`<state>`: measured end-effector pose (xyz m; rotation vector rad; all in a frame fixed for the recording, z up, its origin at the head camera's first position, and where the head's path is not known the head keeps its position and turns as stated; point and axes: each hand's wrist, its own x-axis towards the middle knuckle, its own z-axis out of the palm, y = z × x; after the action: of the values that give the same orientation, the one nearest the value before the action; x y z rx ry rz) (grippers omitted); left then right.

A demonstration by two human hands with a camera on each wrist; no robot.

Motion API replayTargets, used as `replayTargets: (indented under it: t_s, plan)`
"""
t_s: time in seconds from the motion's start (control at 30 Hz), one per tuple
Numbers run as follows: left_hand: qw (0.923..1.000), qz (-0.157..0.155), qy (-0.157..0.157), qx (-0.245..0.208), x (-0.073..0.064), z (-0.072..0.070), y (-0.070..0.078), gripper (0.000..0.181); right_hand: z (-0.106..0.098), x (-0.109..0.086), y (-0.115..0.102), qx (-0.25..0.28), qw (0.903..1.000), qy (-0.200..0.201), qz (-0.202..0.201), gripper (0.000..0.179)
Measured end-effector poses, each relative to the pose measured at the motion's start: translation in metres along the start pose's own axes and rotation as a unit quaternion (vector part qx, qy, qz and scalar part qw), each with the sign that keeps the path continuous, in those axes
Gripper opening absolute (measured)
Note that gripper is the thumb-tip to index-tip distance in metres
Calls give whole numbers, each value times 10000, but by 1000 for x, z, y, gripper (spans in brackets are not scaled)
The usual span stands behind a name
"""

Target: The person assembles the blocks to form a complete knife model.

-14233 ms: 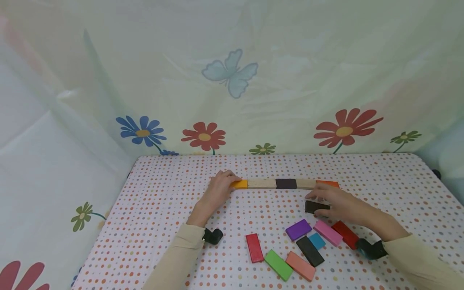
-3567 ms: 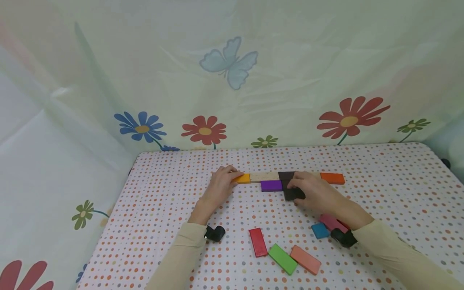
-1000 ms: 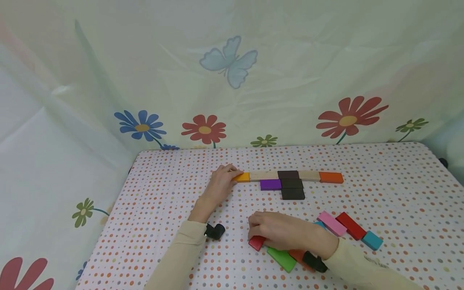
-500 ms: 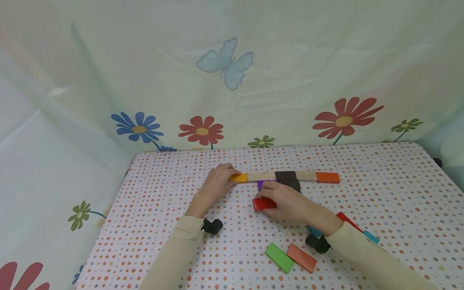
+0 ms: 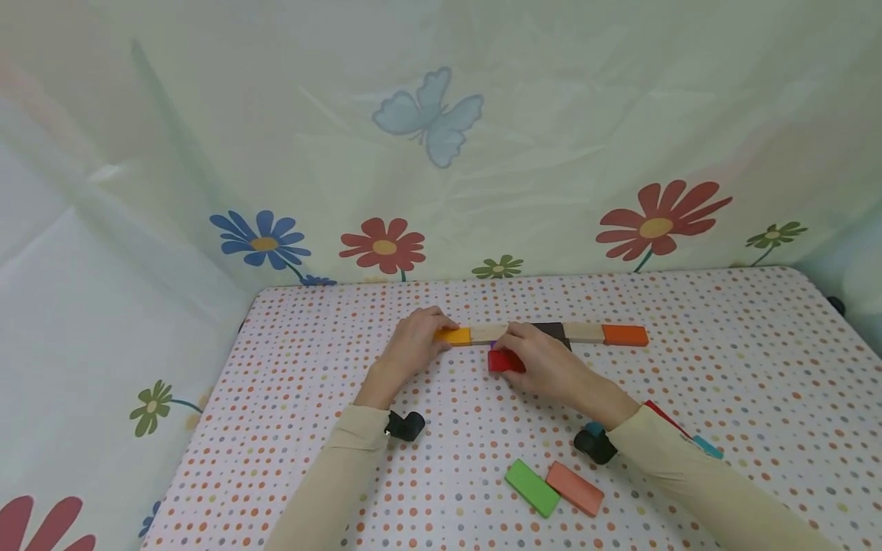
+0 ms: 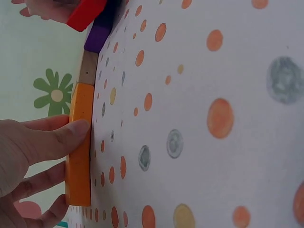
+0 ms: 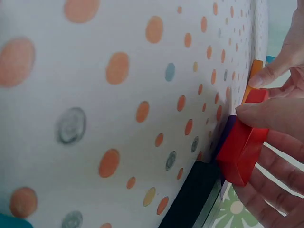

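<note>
My left hand pinches the yellow-orange block at the left end of a row on the table, thumb on its near side in the left wrist view. My right hand holds a red block between thumb and fingers, at the near side of the purple block, tilted in the right wrist view. The row continues with a bare wooden block, a black block, another wooden block and an orange block. My right hand partly covers the purple and black blocks.
Nearer me lie a green block and a salmon block, almost touching. A second red block and a blue block show beside my right sleeve. The dotted table backs onto a flowered curtain.
My right hand has carried the red block from beside the green one up to the purple block. Earlier, the purple and two black blocks joined the row's near side. My left hand stays put.
</note>
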<state>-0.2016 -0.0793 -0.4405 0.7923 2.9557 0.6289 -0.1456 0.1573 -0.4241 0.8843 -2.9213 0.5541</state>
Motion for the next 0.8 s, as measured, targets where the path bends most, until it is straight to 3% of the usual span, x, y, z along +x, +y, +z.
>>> replayTargets:
  t_s: [0.37,0.8]
  plan:
    - [9999,7,31,-102,-1,-1,-1,30,4,-2,-1,-10,9999,-102,-2,35]
    - [9998,-104,36,-168,-2,-1,0,30,4,-5,0,-412,9991,-111,63,31]
